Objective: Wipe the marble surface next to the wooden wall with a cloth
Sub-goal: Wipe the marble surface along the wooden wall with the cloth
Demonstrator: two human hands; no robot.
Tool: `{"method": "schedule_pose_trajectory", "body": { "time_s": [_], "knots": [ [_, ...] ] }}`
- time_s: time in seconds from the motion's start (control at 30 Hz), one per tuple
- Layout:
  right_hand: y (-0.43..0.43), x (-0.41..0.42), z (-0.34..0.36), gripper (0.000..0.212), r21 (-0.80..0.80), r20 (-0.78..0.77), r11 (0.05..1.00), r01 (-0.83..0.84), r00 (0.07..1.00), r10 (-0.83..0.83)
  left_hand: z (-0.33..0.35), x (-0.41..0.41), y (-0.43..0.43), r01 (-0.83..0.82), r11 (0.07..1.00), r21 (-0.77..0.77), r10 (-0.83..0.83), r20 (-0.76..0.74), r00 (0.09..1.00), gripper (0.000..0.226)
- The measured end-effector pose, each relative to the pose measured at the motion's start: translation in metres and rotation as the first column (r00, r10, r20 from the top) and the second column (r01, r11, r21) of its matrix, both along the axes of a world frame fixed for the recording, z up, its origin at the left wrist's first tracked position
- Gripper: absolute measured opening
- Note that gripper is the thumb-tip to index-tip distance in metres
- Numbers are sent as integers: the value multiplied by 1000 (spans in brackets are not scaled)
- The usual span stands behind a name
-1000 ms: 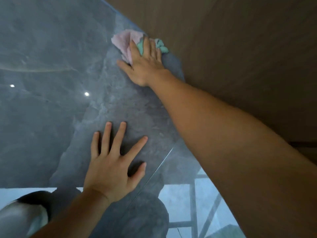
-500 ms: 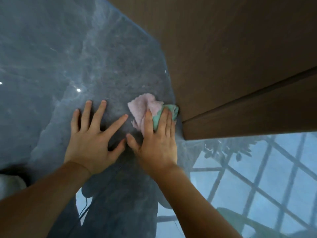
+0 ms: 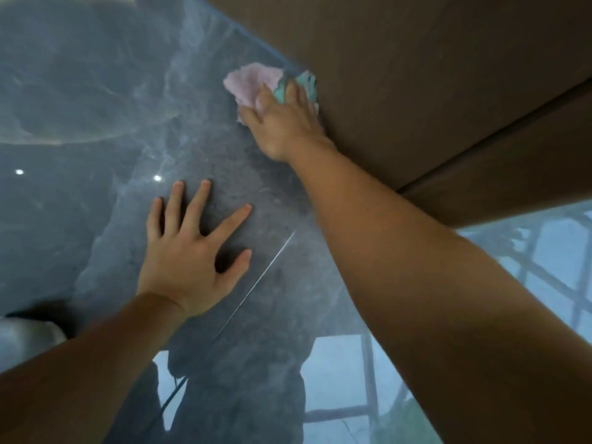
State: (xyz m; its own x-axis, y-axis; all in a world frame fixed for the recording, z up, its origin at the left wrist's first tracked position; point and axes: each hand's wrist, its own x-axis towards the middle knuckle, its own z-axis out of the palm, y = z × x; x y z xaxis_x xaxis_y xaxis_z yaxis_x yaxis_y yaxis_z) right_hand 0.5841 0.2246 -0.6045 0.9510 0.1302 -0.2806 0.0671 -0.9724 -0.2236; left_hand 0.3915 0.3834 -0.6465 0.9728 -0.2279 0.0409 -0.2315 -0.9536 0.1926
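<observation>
The right hand (image 3: 282,123) presses the cloth (image 3: 253,80) flat on the marble (image 3: 96,91) beside the wall (image 3: 416,75). The left hand (image 3: 189,257) lies open. Push firmly, hugging the edge.

A polished interior, likely a home or a finished commercial space, though which cannot be told; a glossy grey marble surface (image 3: 96,91) meets a brown wooden wall (image 3: 432,75) of panels split by a dark seam; the stone mirrors round ceiling lights (image 3: 157,178) and a gridded window (image 3: 368,373) pale with daylight.
</observation>
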Motion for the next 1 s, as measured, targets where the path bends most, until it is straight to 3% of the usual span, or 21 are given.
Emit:
{"method": "schedule_pose_trajectory", "body": {
  "time_s": [0.13, 0.3, 0.43, 0.53, 0.7, 0.77, 0.87, 1.0],
  "knots": [
    [-42, -158, 0, 64, 74, 45, 997, -2, 999, -1, -1, -1, 1, 7, 1000, 30, -6, -31, 1000, 66],
    [-75, -321, 7, 70, 43, -96, 996, 79, 993, -75, -6, -3, 2, -12, 999, 36, 11, 26, 1000, 65],
    [-60, -283, 3, 72, 89, -75, 996, 33, 997, -26, -7, -1, 0, -15, 1000, 18, 15, 37, 999, 65],
    [-42, -194, -3, 67, 66, -9, 997, -45, 999, 45, -4, -2, 0, -17, 1000, -5, 17, 2, 1000, 66],
    [-21, -70, -6, 64, 48, -63, 999, 14, 998, -11, -4, -2, 1, -5, 1000, 21, 6, -21, 1000, 64],
    [-20, -79, -10, 63, 79, -26, 997, 21, 999, -19, -6, -2, 1, -9, 1000, 19, 9, -8, 1000, 63],
    [-37, -156, -11, 57, 163, 70, 985, -59, 996, 48, -7, -2, 2, -16, 999, 28, 16, -6, 1000, 64],
    [-123, -276, -8, 47, 173, 112, 967, -185, 979, 168, -3, 0, 0, -24, 999, 23, 25, -63, 998, 64]
  ]
}}
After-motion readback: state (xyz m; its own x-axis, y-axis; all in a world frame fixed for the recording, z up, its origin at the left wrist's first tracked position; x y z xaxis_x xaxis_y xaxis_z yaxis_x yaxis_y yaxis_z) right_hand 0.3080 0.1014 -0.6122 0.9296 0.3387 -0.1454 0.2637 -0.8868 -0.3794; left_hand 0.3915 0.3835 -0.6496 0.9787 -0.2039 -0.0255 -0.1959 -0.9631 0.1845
